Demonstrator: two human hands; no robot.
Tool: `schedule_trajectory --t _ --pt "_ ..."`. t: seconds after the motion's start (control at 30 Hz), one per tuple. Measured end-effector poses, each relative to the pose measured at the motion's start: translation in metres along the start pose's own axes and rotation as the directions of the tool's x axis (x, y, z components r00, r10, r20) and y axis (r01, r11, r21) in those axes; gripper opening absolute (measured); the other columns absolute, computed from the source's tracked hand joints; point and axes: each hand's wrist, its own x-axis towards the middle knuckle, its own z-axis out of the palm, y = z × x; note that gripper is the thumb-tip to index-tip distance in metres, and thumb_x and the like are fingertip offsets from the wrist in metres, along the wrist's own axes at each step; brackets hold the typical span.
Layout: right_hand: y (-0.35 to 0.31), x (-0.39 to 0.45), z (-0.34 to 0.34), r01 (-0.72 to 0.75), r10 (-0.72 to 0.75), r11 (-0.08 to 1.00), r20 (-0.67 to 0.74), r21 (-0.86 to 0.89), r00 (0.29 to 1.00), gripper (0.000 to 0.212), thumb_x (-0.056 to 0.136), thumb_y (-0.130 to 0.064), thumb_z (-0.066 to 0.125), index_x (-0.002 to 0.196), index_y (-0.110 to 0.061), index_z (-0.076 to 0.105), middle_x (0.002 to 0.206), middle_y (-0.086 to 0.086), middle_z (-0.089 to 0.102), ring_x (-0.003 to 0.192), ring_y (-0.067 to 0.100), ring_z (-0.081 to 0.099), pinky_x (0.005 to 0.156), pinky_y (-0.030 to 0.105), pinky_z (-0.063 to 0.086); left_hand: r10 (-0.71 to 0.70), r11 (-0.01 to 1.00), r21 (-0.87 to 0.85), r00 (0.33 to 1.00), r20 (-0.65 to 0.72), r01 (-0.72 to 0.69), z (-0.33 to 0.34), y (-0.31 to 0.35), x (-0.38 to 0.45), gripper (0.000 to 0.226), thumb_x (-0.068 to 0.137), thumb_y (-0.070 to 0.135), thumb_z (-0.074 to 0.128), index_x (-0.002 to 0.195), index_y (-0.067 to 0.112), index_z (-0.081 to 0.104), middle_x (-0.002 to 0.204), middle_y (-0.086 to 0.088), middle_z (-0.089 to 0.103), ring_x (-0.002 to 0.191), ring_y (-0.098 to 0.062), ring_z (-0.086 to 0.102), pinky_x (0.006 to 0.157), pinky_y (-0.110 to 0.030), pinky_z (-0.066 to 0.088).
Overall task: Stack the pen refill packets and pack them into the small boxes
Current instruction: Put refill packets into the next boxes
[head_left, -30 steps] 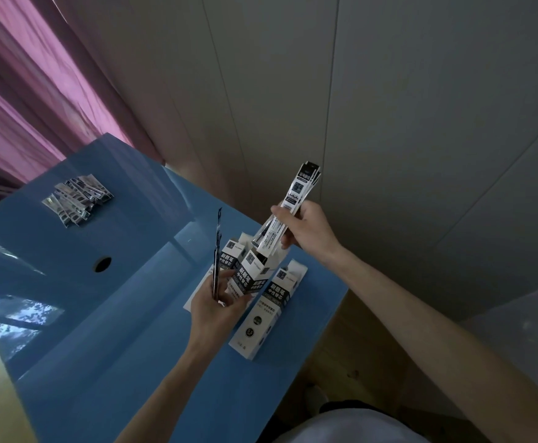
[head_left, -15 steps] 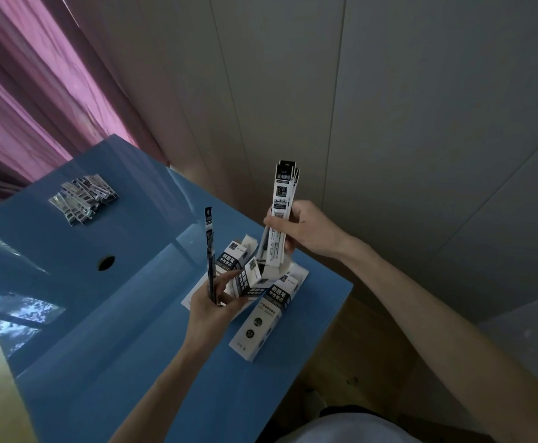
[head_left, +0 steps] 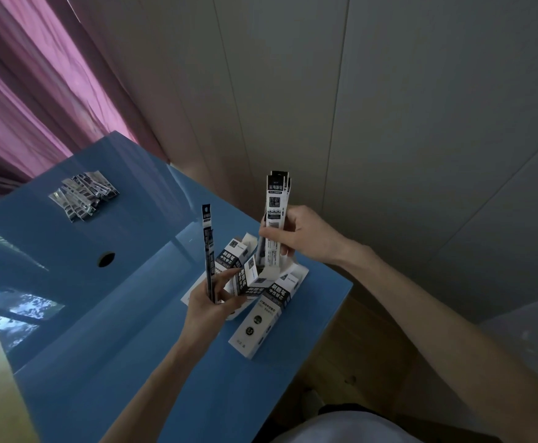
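Observation:
My right hand point(head_left: 296, 236) grips a stack of pen refill packets point(head_left: 276, 203), upright, with the lower end in the open top of a small white-and-black box point(head_left: 248, 279). That box is tilted up off the table, and my left hand point(head_left: 210, 302) holds it together with a thin dark refill packet point(head_left: 208, 247) that stands upright. Two more small boxes are on the blue table: one point(head_left: 263, 318) at the right, another point(head_left: 232, 254) behind the held box. A loose pile of refill packets point(head_left: 84, 195) lies far left on the table.
The blue table point(head_left: 117, 330) has a round cable hole point(head_left: 106, 259) left of the boxes. Its right edge runs close to the boxes, with a wooden floor point(head_left: 351, 353) below. A panelled wall point(head_left: 389, 123) and a purple curtain point(head_left: 37, 91) stand behind.
My right hand turned the packet stack from slanted to upright and lowered its end into the tilted box. My left hand stayed put with the box and thin packet.

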Motion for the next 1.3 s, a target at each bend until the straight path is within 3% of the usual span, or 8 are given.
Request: schedule_trajectory --t 0.1,0.23,0.5,0.67,0.77,0.87,1.03,1.3 --pt "0.001 -0.002 0.006 0.018 -0.007 0.994 -0.099 0.106 0.995 0.021 0.101 -0.022 0.064 0.104 -0.001 0.066 0.095 0.013 0.076 0.067 0.017 0.069 0.059 0.028 0.056 0.002 1.0 -0.019 1.0 -0.006 -0.002 0.002 0.001 0.001 0.048 0.082 -0.004 0.08 0.119 0.024 0.069 0.056 0.009 0.056 0.067 -0.011 0.065 0.072 -0.025 0.057" --pt "0.003 -0.007 0.014 -0.009 0.025 0.993 -0.134 0.119 0.991 0.02 0.101 -0.022 0.065 0.103 -0.002 0.068 0.093 0.012 0.077 0.067 0.019 0.072 0.056 0.026 0.056 0.016 1.0 -0.009 0.999 -0.038 -0.016 0.002 -0.007 0.005 0.05 0.081 0.003 0.084 0.107 0.044 0.073 0.074 -0.013 0.053 0.071 -0.026 0.054 0.071 -0.036 0.047" --pt "0.012 -0.012 0.03 -0.193 0.226 0.954 -0.128 0.228 0.966 0.014 0.096 -0.024 0.072 0.092 -0.01 0.07 0.088 0.007 0.079 0.075 0.026 0.077 0.055 0.029 0.057 0.062 0.998 -0.012 0.993 -0.099 -0.064 0.005 -0.011 0.007 0.046 0.08 0.0 0.083 0.113 0.029 0.07 0.069 -0.024 0.049 0.065 -0.019 0.049 0.064 -0.027 0.047" --pt "0.022 -0.013 0.036 -0.221 0.238 0.968 -0.15 0.12 0.96 0.045 0.09 -0.047 0.075 0.086 -0.002 0.072 0.078 0.006 0.076 0.064 0.013 0.066 0.054 0.021 0.045 0.093 0.995 -0.022 0.99 -0.103 -0.096 0.005 -0.015 0.009 0.045 0.08 0.004 0.084 0.112 0.032 0.069 0.077 -0.033 0.049 0.067 -0.022 0.048 0.063 -0.024 0.046" --pt "0.026 -0.014 0.043 -0.237 0.278 0.949 -0.193 0.211 0.941 0.084 0.088 -0.069 0.061 0.08 0.014 0.058 0.085 0.036 0.064 0.066 0.023 0.061 0.055 0.021 0.043 0.101 0.994 -0.017 0.988 -0.119 -0.104 0.005 -0.016 0.009 0.045 0.08 0.004 0.084 0.112 0.032 0.068 0.068 -0.015 0.053 0.065 -0.018 0.049 0.063 -0.027 0.047" --pt "0.032 -0.017 0.049 -0.258 0.335 0.928 -0.297 0.27 0.894 0.066 0.101 -0.047 0.057 0.067 0.01 0.056 0.067 0.024 0.059 0.05 0.003 0.06 0.05 0.016 0.039 0.128 0.992 0.012 0.982 -0.141 -0.128 0.007 -0.017 0.008 0.043 0.081 0.005 0.084 0.113 0.029 0.068 0.065 0.0 0.047 0.062 -0.013 0.045 0.059 -0.02 0.044" --pt "0.038 -0.017 0.048 -0.244 0.338 0.913 -0.272 0.326 0.901 0.034 0.096 -0.029 0.071 0.093 0.005 0.067 0.075 0.012 0.067 0.056 0.014 0.057 0.045 0.019 0.038 0.145 0.989 0.038 0.978 -0.153 -0.141 0.004 -0.021 0.008 0.044 0.08 0.007 0.085 0.113 0.031 0.068 0.066 0.006 0.049 0.063 -0.009 0.047 0.064 -0.022 0.047" --pt "0.036 -0.019 0.043 -0.259 0.29 0.95 -0.181 0.175 0.94 0.064 0.099 -0.052 0.058 0.083 0.009 0.069 0.061 0.009 0.066 0.04 0.008 0.052 0.045 0.013 0.037 0.152 0.987 0.063 0.979 -0.134 -0.145 0.005 -0.029 0.009 0.044 0.08 0.005 0.085 0.116 0.023 0.067 0.066 0.001 0.048 0.063 -0.002 0.051 0.069 -0.027 0.046"
